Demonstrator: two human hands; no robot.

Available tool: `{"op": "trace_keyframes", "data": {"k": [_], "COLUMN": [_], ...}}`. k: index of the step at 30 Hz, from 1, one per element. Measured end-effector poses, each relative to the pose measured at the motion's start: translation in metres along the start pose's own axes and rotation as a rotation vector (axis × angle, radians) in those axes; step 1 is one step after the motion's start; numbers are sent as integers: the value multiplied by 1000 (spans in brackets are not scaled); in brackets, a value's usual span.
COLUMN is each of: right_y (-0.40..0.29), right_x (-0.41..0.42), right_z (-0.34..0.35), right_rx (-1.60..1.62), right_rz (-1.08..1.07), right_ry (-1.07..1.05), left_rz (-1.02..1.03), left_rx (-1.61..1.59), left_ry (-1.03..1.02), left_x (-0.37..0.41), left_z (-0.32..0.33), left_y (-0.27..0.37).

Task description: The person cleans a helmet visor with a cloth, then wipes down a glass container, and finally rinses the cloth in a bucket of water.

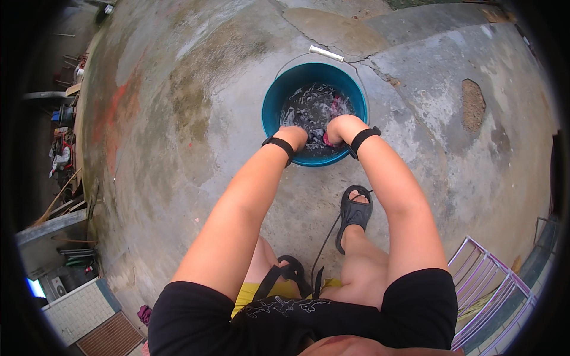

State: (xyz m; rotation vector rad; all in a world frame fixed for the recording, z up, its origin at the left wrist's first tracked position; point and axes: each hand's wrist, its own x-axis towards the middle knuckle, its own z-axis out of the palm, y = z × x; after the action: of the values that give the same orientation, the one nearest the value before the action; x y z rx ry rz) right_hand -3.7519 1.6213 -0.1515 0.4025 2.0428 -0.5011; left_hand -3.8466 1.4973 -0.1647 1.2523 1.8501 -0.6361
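Observation:
A teal plastic bucket point(270, 103) stands on the concrete floor in front of me, with dark, rippling water point(307, 104) in it. Both my hands reach over its near side into the bucket. My left hand point(294, 135) is partly in the water; its fingers are hidden, and whether it holds anything does not show. At my right hand point(340, 129), pink and dark cloth point(335, 106) shows in the water and beside the fingers; the fingertips are hidden, so the grip is unclear. The bucket's wire handle with a white grip point(326, 54) lies tilted to the far side. Black straps circle both wrists.
My feet in black sandals point(356, 211) are near the bucket, and a thin dark cord point(327, 242) hangs between my legs. A metal rack point(485, 285) stands at the lower right. Tools and clutter point(62, 151) lie beyond the left floor edge. The concrete has cracks and a shallow hole point(473, 106).

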Motion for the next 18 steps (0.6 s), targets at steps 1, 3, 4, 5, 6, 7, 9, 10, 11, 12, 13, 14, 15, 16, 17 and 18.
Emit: {"op": "trace_keyframes", "data": {"k": [1,3,4,5,6,7,9,10,11,12,13,14,15,16,17,18], "right_y": [-1,0,-1,-2,-2,-4,-5,-1,7,18,21,21,14,9,1,-13], "right_x": [8,12,6,1,-2,-4,-10,-29,-40,-48,-55,-64,-77,-85,-93,-104], "right_z": [4,6,4,3,2,0,-3,-9,-15,-23,-30,-38,-51,-58,-65,-75], "right_rx": [75,63,-22,-108,-48,13,130,236,336,495,656,777,891,1016,1143,1149], "right_rz": [-13,-15,-5,5,-48,-106,-215,-378,-453,-492,-539,-572,-612,-704,-797,-861], "right_ry": [-105,-64,78,220,140,62,-97,87,166,215,251,296,337,364,384,397], "left_rz": [-51,38,30,22,-30,-17,436,315,176,163,216,291,371,512,661,752], "left_rx": [-8,40,49,57,70,117,503,-92,-685,-1079,-1435,-1667,-1897,-2054,-2205,-2271], "left_ry": [-95,-84,-31,22,157,476,391,408,404,345,326,371,433,423,414,416], "left_x": [-3,-11,-22,-26,-28,-26,-12,-29,-47,-66,-99,-110,-125,-139,-153,-163], "left_z": [-5,-21,-34,-42,-44,-28,-36,-41,-46,-49,-53,-48,-43,-43,-41,-39], "left_y": [5,8,12,14,9,-4,-44,-52,-59,-67,-71,-86,-102,-113,-123,-141]}}
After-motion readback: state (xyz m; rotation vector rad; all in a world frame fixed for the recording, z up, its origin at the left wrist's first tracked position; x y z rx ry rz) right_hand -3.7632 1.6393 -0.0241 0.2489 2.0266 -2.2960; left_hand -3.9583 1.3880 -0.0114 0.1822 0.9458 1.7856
